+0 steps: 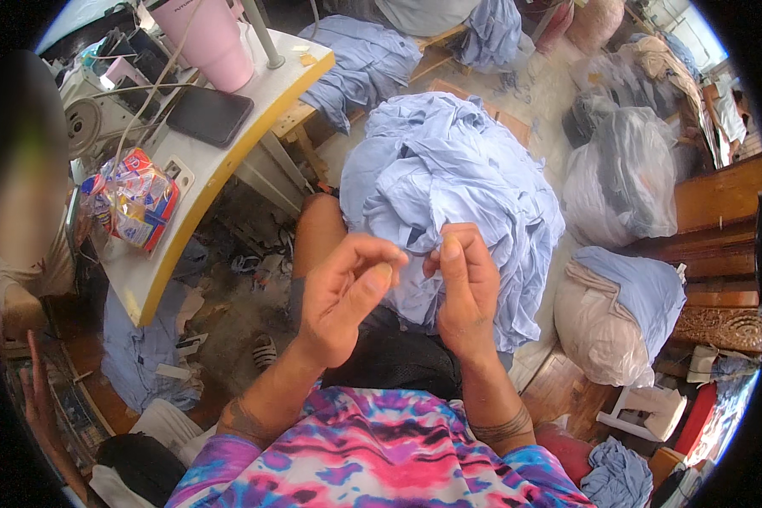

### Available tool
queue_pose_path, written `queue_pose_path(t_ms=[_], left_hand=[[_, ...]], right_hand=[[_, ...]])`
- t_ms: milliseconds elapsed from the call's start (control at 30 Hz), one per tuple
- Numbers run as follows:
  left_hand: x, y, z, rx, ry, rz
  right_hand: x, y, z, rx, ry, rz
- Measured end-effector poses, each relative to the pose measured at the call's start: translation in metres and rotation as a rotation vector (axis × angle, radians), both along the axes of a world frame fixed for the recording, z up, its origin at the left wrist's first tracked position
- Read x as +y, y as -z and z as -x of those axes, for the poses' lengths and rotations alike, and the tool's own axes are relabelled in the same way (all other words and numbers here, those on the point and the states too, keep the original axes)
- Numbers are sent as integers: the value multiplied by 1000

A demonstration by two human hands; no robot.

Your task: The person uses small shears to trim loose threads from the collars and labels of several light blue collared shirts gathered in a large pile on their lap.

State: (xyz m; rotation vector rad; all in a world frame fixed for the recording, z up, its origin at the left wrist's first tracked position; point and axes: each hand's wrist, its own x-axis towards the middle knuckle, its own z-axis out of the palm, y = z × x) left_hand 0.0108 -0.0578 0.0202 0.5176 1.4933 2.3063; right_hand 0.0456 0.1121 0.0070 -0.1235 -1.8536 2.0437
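My left hand (pixel 345 296) is raised in front of my lap, its fingers curled and its thumb bent in close to the index finger. Facing it, my right hand (pixel 466 288) pinches with thumb and index finger. The fingertips of the two hands are a short gap apart. Whatever either pinch holds is too small to make out. Just beyond both hands rises a big heap of light blue cloth (pixel 457 169), crumpled in folds; its near part lies behind my fingers. I cannot tell whether the right fingertips touch the cloth.
At the left stands a yellow-edged table (pixel 267 106) with a pink tumbler (pixel 207 51), a black phone (pixel 210 116) and a colourful plastic packet (pixel 135 203). Another person's arm (pixel 21 309) shows far left. Stuffed clear bags (pixel 622 173) and a cloth-filled sack (pixel 605 326) stand right.
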Motion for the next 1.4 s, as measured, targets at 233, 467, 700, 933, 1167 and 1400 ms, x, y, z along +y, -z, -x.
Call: queue_pose_path(t_ms=[233, 467, 700, 933, 1167, 1400], left_hand=[[6, 18, 18, -13, -37, 141], [13, 0, 17, 35, -42, 125], [20, 24, 12, -24, -75, 46], [15, 24, 13, -75, -43, 228], [16, -29, 25, -349, 176, 84], [16, -28, 20, -310, 234, 73]], right_hand=[[-15, 16, -5, -160, 49, -281], [-11, 6, -7, -32, -17, -312], [-6, 6, -20, 7, 32, -566], [6, -4, -25, -186, -32, -328], [28, -31, -14, -14, -223, -20], [20, -34, -25, -38, -223, -50]])
